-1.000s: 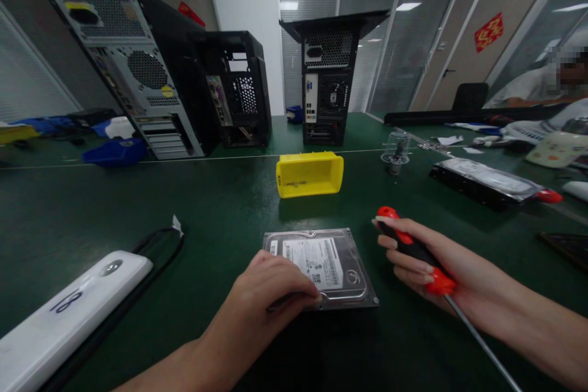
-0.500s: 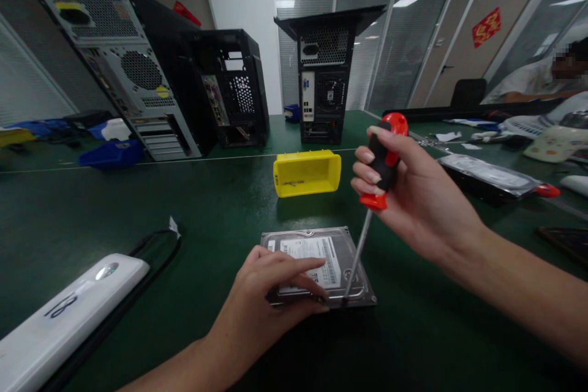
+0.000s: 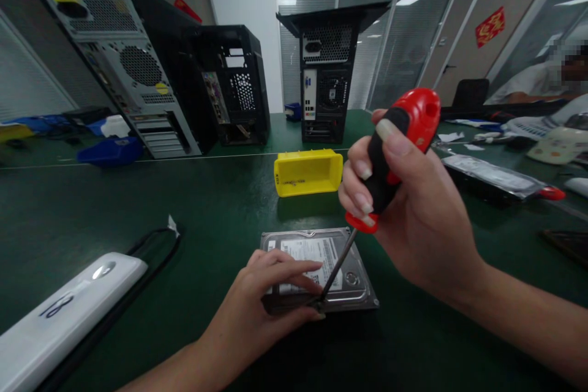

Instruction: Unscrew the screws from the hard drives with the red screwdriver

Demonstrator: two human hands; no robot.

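One hard drive, flat on counter, six o'clock of yellow bin. One screwdriver, gripped by fingers of right hand, tip at drive's six-o'clock edge. Alongside: left hand, fingers curled inward (whether pinching anything, cannot tell).

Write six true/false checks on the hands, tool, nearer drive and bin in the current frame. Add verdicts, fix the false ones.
1. The right hand grips the screwdriver. True.
2. The screwdriver's handle is all yellow. False: it is red and black.
3. The left hand reaches over the nearer hard drive. True.
4. The screwdriver points up, away from the nearer hard drive. False: it slants down over it, ending beside the left hand's fingers.
5. The yellow bin sits beyond the nearer hard drive. True.
6. The nearer hard drive stands on edge. False: it lies flat, label up.
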